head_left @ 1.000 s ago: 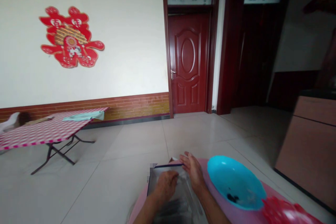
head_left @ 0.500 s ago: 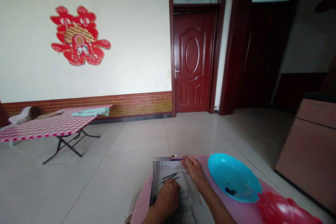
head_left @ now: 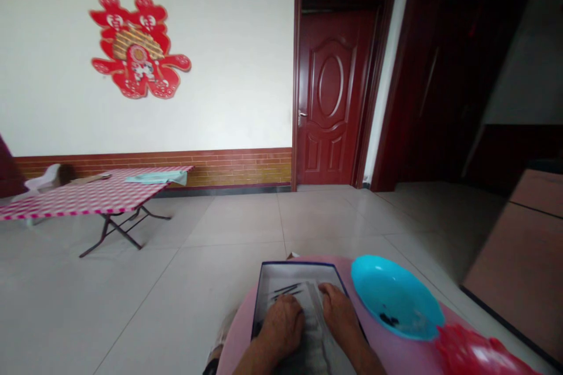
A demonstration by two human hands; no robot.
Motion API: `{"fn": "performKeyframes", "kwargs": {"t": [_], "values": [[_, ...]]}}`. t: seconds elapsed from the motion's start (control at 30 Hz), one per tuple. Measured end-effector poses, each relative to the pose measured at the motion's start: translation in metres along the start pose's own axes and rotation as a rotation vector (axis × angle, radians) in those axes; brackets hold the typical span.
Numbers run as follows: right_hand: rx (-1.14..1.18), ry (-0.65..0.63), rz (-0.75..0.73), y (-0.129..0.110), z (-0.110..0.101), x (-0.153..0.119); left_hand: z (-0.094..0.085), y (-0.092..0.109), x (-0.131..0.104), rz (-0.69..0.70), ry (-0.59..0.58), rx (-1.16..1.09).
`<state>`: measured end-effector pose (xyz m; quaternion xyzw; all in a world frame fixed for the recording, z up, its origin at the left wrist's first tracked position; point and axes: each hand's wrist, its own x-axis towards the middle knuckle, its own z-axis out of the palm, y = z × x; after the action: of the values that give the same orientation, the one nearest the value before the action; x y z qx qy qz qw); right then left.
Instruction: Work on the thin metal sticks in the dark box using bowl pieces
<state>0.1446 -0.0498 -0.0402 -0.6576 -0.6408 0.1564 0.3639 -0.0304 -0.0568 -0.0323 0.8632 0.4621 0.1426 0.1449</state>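
A shallow box (head_left: 269,274) with a dark blue rim and pale inside sits on a pink round surface. In it lie several thin dark sticks (head_left: 287,290) and a clear plastic wrapper or sleeve (head_left: 313,299). My left hand (head_left: 285,322) is inside the box, just below the sticks, fingers curled downward; its fingertips are hidden, and I cannot make out what they grip. Along the box's right side, my right hand (head_left: 339,312) has its thumb and forefinger slightly apart, beside the plastic, with nothing visible between them.
Right of the box stands a blue oval basin (head_left: 396,290) with small dark pieces in it. A red plastic bag (head_left: 479,351) lies nearer me on the pink table (head_left: 378,351). A folding table with a checked cover (head_left: 88,193) stands far left. A brown cabinet (head_left: 523,246) is at right.
My right hand has left the box's far rim and come down and nearer, inside the right wall. My left hand stays at the sticks. The view has tilted slightly down.
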Motion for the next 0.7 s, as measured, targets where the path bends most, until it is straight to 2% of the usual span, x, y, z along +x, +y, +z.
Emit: {"fn": "performKeyframes", "kwargs": {"t": [0.1, 0.27, 0.5, 0.7], "values": [[-0.186, -0.080, -0.085, 0.005, 0.005, -0.002, -0.003, 0.002, 0.003, -0.047, -0.009, 0.050], [-0.309, -0.165, -0.231, 0.007, 0.014, -0.006, 0.002, 0.001, 0.005, -0.052, -0.091, 0.153], [-0.419, -0.178, -0.253, 0.016, 0.020, -0.005, 0.015, -0.004, 0.003, -0.042, -0.077, 0.192], [-0.448, -0.115, -0.210, 0.029, 0.027, -0.003, 0.020, -0.009, 0.004, -0.014, -0.107, 0.158]]}}
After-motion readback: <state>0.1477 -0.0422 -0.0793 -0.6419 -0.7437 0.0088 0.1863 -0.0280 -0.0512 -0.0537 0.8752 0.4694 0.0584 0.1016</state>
